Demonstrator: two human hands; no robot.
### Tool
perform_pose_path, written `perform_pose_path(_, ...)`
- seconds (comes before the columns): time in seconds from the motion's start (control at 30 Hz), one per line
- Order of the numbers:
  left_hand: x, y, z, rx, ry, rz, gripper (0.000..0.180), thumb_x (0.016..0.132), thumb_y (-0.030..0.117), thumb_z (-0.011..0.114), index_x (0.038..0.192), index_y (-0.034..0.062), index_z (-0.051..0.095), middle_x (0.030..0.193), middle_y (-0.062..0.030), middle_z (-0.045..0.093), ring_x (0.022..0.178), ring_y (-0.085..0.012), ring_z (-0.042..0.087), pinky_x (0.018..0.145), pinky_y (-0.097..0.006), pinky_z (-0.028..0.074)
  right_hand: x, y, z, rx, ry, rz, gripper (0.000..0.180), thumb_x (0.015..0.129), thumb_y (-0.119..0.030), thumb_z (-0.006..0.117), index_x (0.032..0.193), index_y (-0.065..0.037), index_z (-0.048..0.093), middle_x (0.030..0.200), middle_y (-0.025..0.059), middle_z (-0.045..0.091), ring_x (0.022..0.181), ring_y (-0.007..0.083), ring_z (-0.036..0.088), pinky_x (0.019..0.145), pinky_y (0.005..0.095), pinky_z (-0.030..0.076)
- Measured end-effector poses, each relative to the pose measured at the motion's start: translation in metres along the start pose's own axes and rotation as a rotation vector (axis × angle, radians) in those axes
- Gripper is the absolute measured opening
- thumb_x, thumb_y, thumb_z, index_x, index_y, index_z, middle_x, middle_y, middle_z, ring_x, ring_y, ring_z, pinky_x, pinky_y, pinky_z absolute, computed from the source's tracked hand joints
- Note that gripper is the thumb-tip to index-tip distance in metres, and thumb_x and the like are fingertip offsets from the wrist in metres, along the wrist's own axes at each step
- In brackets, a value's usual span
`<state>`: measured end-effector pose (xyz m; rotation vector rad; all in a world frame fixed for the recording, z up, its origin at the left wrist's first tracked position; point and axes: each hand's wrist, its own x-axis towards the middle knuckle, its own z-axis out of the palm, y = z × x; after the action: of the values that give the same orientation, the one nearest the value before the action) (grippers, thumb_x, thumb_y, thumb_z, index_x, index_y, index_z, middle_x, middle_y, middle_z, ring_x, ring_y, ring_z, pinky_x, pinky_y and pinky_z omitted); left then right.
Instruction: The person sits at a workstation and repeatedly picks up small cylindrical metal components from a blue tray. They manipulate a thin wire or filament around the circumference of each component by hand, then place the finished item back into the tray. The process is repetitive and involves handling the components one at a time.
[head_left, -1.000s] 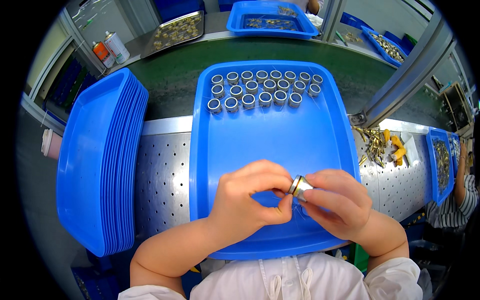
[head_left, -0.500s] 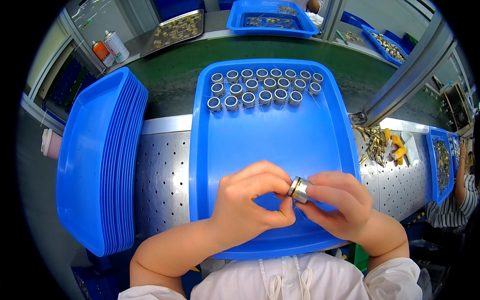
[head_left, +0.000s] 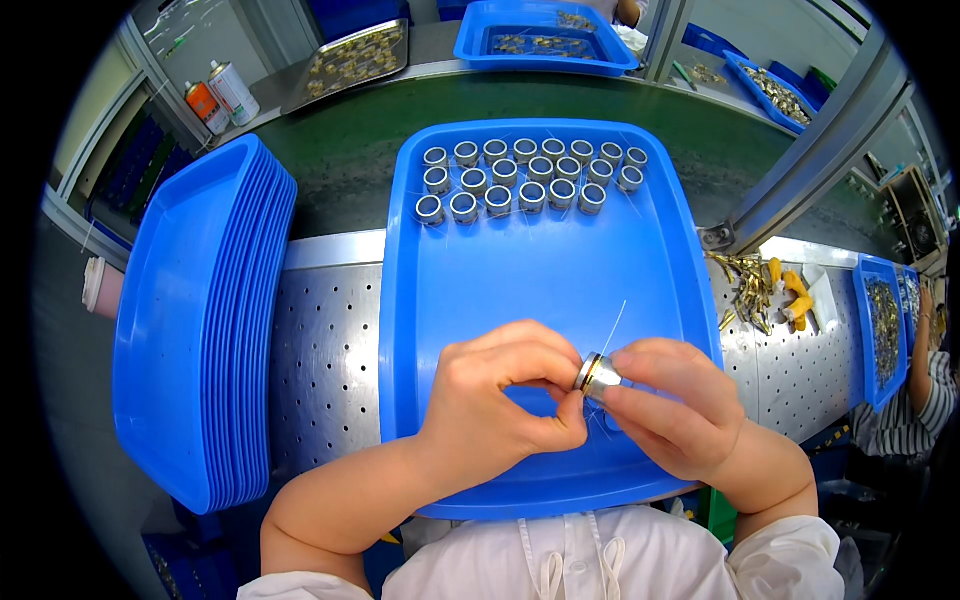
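Note:
Above the near part of a blue tray (head_left: 520, 270), a short silver metal cylinder (head_left: 600, 378) with a gold-coloured band is held between my two hands. My left hand (head_left: 510, 390) is closed in a pinch at its left end, thumb below and forefinger above. The fingers and thumb of my right hand (head_left: 680, 400) grip its right end. A thin pale strand (head_left: 619, 320) sticks up from the cylinder, and finer strands hang under it. Several similar metal rings (head_left: 498, 200), many with fine strands, stand in rows at the tray's far end.
To the left stands a stack of blue trays (head_left: 200, 330), beside a pink cup (head_left: 102, 288). Brass pieces (head_left: 750, 290) and yellow finger covers (head_left: 797, 300) lie on the perforated metal bench (head_left: 325, 350) at right. A green conveyor belt (head_left: 340, 195) runs behind. A co-worker's striped sleeve (head_left: 938, 390) shows far right.
The cylinder has turned slightly in my fingers, and a long pale strand now stands up from it. Both hands stay in nearly the same place.

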<state>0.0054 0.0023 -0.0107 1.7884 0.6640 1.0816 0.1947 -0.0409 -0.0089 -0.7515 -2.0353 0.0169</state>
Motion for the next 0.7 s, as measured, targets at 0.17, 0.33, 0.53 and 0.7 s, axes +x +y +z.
perform_pose_path(0.17, 0.000, 0.001, -0.001, 0.098, 0.024, 0.093, 0.018, 0.060, -0.006, 0.070, 0.075, 0.0008, 0.063, 0.083, -0.0096, 0.064, 0.068, -0.0151, 0.064, 0.057, -0.025, 0.053, 0.003, -0.004, -0.001, 0.075, 0.016, 0.113, 0.035, 0.061, 0.004, 0.073, 0.095, 0.002, 0.064, 0.094, 0.0160, 0.062, 0.079, 0.0257, 0.063, 0.065, 0.0303, 0.053)
perform_pose_path(0.33, 0.000, 0.004, 0.001, 0.126, 0.027, 0.130, 0.019, 0.062, -0.006, 0.069, 0.078, 0.0013, 0.064, 0.083, -0.0097, 0.064, 0.070, -0.0158, 0.064, 0.056, -0.026, 0.051, 0.006, -0.009, -0.004, 0.138, 0.021, 0.347, 0.036, 0.062, 0.003, 0.076, 0.096, 0.000, 0.063, 0.093, 0.0136, 0.063, 0.078, 0.0238, 0.063, 0.063, 0.0286, 0.053)
perform_pose_path(0.53, 0.002, 0.004, 0.001, -0.232, 0.009, -0.166, 0.017, 0.067, -0.007, 0.068, 0.082, -0.0017, 0.065, 0.088, -0.0098, 0.063, 0.076, -0.0139, 0.064, 0.069, -0.024, 0.055, 0.003, -0.005, -0.004, 0.026, 0.026, 0.207, 0.034, 0.063, 0.004, 0.075, 0.095, -0.002, 0.065, 0.093, 0.0130, 0.062, 0.076, 0.0218, 0.063, 0.061, 0.0272, 0.053)
perform_pose_path(0.7, 0.000, 0.001, -0.001, -0.183, -0.033, -0.135, 0.015, 0.068, -0.008, 0.068, 0.081, -0.0023, 0.065, 0.088, -0.0100, 0.063, 0.076, -0.0139, 0.064, 0.070, -0.024, 0.055, 0.004, -0.004, -0.003, 0.029, 0.005, 0.130, 0.032, 0.063, 0.006, 0.072, 0.094, -0.001, 0.066, 0.094, 0.0139, 0.062, 0.075, 0.0220, 0.063, 0.060, 0.0273, 0.053)
